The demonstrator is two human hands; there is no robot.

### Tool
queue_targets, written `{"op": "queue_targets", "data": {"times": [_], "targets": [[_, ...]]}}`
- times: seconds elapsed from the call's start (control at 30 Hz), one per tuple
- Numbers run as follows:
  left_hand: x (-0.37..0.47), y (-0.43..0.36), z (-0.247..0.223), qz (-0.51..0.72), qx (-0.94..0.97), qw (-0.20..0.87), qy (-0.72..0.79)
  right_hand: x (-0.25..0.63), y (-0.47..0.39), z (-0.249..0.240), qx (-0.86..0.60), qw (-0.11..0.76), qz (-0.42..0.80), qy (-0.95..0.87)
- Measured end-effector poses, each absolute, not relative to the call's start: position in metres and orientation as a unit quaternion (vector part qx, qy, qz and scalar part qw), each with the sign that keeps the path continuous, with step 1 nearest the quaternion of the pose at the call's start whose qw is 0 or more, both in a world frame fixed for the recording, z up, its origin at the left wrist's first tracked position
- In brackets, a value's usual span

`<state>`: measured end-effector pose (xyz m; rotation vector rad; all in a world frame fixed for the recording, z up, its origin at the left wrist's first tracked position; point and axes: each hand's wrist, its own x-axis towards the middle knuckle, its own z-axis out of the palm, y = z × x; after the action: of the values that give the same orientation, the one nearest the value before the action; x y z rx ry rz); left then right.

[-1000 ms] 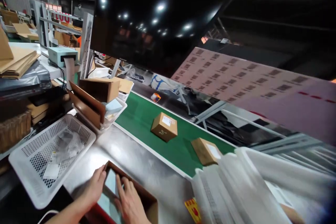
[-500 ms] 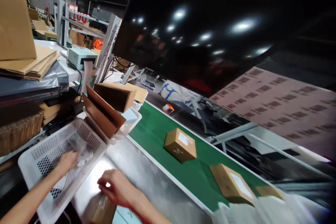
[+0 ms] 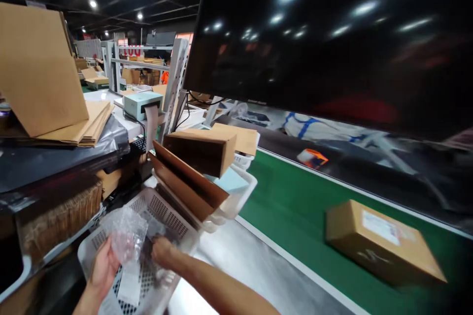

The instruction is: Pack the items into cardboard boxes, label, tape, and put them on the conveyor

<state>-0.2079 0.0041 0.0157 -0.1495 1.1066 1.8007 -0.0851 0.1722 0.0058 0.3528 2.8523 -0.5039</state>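
Note:
My left hand (image 3: 103, 267) is raised over the white perforated basket (image 3: 90, 251), its fingers closed on clear bubble wrap (image 3: 129, 234). Just below the wrap shows a white paper slip (image 3: 130, 285); whether the two are joined I cannot tell. Inside the same basket, my right hand (image 3: 162, 252) is closed near another piece of clear plastic. What its fingers hold, if anything, is hidden and blurred. An open cardboard box (image 3: 201, 152) leans beside the basket, its flap (image 3: 188, 184) over the basket's far side.
On the right, a taped carton (image 3: 380, 246) with a label lies on the green conveyor belt (image 3: 281, 192). A large dark screen (image 3: 314, 54) hangs above. At left are flat cardboard sheets (image 3: 44, 74) and a label printer (image 3: 142, 103). A white bin (image 3: 240, 194) stands behind the box.
The view has swung left. My left hand has lifted bubble wrap up from the basket. My right hand has moved from above the metal table into the basket. The cartons have shifted right in view.

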Motion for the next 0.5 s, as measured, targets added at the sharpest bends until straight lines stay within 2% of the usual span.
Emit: {"op": "queue_targets", "data": {"times": [0.1, 0.17, 0.23, 0.37, 0.5], "targets": [[-0.205, 0.008, 0.024, 0.732, -0.031, 0.493, 0.468, -0.062, 0.189, 0.03, 0.143, 0.099, -0.177, 0.969], [-0.201, 0.015, 0.029, 0.733, -0.002, 0.492, 0.471, -0.031, 0.196, 0.056, 0.175, 0.059, -0.186, 0.965], [-0.193, 0.023, 0.035, 0.735, 0.016, 0.496, 0.462, 0.008, 0.192, 0.083, 0.227, -0.045, -0.248, 0.941], [-0.158, 0.045, 0.051, 0.738, 0.035, 0.508, 0.443, 0.076, 0.157, 0.121, 0.262, -0.323, -0.438, 0.797], [-0.112, 0.059, 0.065, 0.714, 0.059, 0.531, 0.453, 0.107, 0.127, 0.122, 0.247, -0.417, -0.4, 0.778]]}}
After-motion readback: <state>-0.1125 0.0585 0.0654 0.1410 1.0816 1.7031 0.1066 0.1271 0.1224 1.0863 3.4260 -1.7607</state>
